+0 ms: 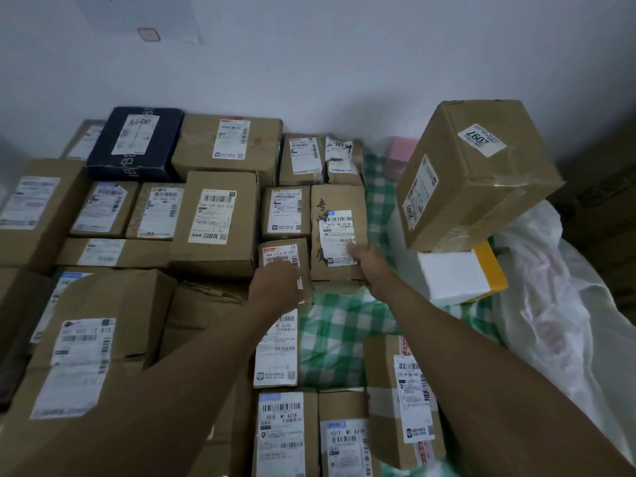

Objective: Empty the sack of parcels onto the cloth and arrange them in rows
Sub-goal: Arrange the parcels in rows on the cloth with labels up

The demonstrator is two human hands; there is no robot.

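Left hand (275,280): fingers curled on small brown cardboard parcel (284,259) | Right hand (366,258): grips tall brown cardboard parcel (339,232) | green checked cloth (330,339) beneath

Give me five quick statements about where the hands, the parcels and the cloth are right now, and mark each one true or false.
1. The left hand rests on a small brown box with a white label. True.
2. The right hand is holding the pink box. False: it is at the near right corner of the tall brown parcel bearing handwriting; the pink box lies untouched near the wall.
3. The cloth is green and white checked. True.
4. Every parcel is brown cardboard. False: a dark navy box sits in the back row.
5. The big box marked 2097 lies flat on the cloth. False: it sits tilted on a white and yellow box.
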